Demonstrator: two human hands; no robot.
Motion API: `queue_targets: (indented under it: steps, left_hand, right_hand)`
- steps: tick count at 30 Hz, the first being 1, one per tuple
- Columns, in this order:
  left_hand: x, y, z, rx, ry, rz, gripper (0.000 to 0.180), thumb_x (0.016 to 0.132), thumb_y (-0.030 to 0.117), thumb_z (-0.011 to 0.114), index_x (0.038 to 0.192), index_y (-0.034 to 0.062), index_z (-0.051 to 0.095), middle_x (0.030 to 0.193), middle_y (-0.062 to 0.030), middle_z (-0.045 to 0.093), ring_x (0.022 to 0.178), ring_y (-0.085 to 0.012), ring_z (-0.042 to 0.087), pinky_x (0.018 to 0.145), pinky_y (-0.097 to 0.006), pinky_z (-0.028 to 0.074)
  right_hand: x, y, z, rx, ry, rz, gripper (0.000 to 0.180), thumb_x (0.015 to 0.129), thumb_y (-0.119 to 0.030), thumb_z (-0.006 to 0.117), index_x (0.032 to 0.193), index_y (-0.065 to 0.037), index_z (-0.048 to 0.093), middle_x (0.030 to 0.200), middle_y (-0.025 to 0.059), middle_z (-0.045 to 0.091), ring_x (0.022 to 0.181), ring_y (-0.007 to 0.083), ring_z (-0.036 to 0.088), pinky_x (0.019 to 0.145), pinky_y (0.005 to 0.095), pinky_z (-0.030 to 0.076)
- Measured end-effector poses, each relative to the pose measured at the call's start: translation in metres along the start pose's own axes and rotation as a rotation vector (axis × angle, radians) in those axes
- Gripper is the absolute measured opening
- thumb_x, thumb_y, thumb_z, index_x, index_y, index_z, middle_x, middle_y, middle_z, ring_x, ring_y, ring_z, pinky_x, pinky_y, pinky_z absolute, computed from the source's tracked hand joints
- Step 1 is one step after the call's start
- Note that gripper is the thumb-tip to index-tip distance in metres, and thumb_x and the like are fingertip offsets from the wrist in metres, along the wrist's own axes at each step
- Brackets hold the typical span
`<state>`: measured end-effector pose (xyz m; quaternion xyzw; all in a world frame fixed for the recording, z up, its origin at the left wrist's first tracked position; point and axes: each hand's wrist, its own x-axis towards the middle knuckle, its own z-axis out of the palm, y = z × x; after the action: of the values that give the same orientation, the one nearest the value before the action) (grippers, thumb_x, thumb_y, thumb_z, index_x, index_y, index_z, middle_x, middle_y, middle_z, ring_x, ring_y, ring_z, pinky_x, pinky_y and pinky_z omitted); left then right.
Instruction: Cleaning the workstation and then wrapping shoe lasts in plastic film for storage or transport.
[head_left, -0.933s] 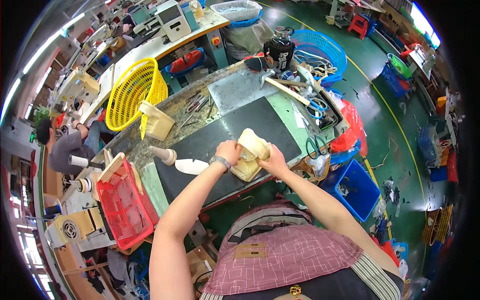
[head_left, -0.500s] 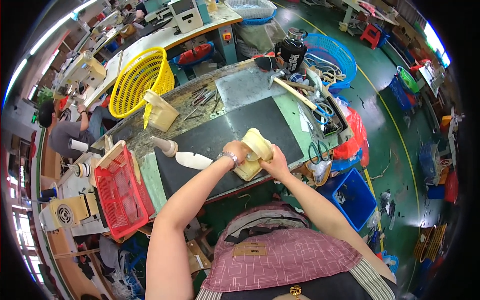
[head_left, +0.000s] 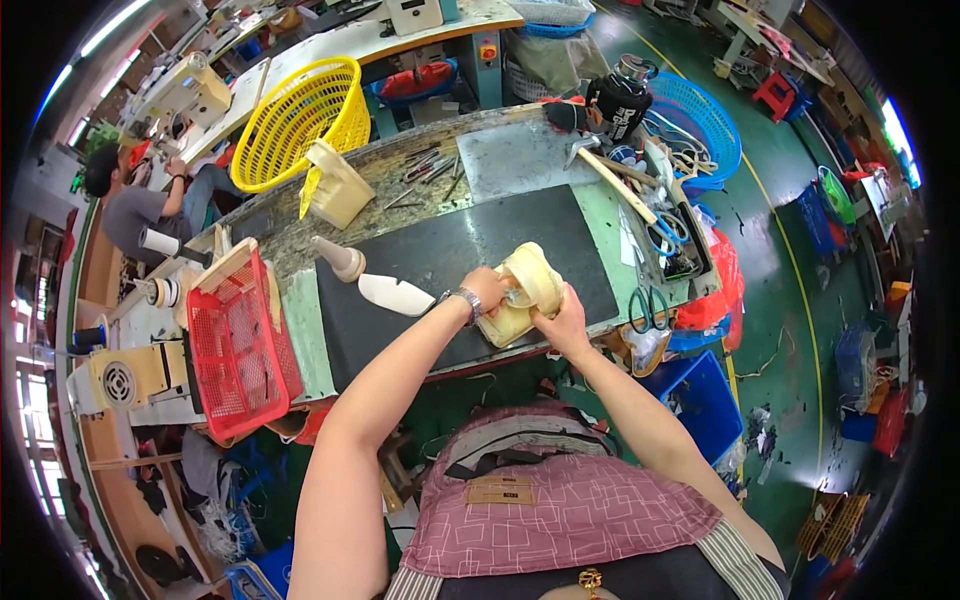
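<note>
One cream piece (head_left: 540, 277), held by right hand (head_left: 564, 326) — left hand (head_left: 486, 289), grip unclear — and one white form (head_left: 394, 296) nearby.

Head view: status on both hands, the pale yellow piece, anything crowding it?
Left hand at opening of pale yellow piece, grip partly hidden. Right hand gripping its right side. Piece over black mat. White sole-shaped piece lies left, clear of both hands.

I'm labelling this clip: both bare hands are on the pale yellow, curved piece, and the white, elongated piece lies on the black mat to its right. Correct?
Not quite: in the head view, the white, elongated piece lies left of the pale yellow, curved piece. The rest stands.
</note>
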<state>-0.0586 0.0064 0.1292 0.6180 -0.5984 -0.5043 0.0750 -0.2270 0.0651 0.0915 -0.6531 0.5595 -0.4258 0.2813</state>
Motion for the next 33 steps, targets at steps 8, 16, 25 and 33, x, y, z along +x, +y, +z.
queue_targets:
  steps: [8,16,25,33]
  left_hand:
    - [-0.017,-0.011,0.006,0.149,0.436,0.422,0.020,0.080,0.020,0.051,0.074,0.0016,0.058,0.066,-0.0145,0.060,0.057,-0.0253,0.061,0.055,-0.036,0.048]
    - [-0.010,0.002,0.000,0.488,0.489,0.486,0.021,0.082,0.023,0.047,0.073,0.0048,0.054,0.064,-0.0191,0.057,0.061,-0.0367,0.056,0.055,-0.044,0.046]
    - [-0.014,-0.004,-0.001,0.399,0.410,0.544,0.022,0.083,0.019,0.045,0.072,0.0003,0.051,0.064,-0.0197,0.057,0.058,-0.0348,0.057,0.054,-0.043,0.046]
    - [-0.024,0.007,-0.009,0.093,0.086,0.196,0.021,0.081,0.016,0.046,0.083,-0.0015,0.057,0.065,-0.0183,0.059,0.056,-0.0277,0.061,0.054,-0.036,0.049]
  right_hand:
    - [0.000,0.003,-0.003,-0.018,-0.007,-0.012,0.036,0.063,-0.020,0.065,0.089,-0.001,0.048,0.083,0.0161,0.050,0.081,0.0330,0.051,0.070,0.0391,0.042]
    - [0.001,0.010,-0.002,0.002,-0.027,-0.026,0.037,0.062,-0.020,0.067,0.087,0.000,0.047,0.082,0.0163,0.049,0.079,0.0339,0.051,0.068,0.0399,0.042]
    - [0.004,0.009,0.000,-0.003,-0.014,-0.097,0.035,0.060,-0.016,0.068,0.084,-0.001,0.047,0.079,0.0160,0.049,0.077,0.0339,0.050,0.066,0.0391,0.043]
    - [0.002,0.008,0.001,-0.020,0.001,-0.114,0.033,0.060,-0.015,0.068,0.081,-0.001,0.046,0.078,0.0158,0.049,0.076,0.0334,0.050,0.066,0.0392,0.042]
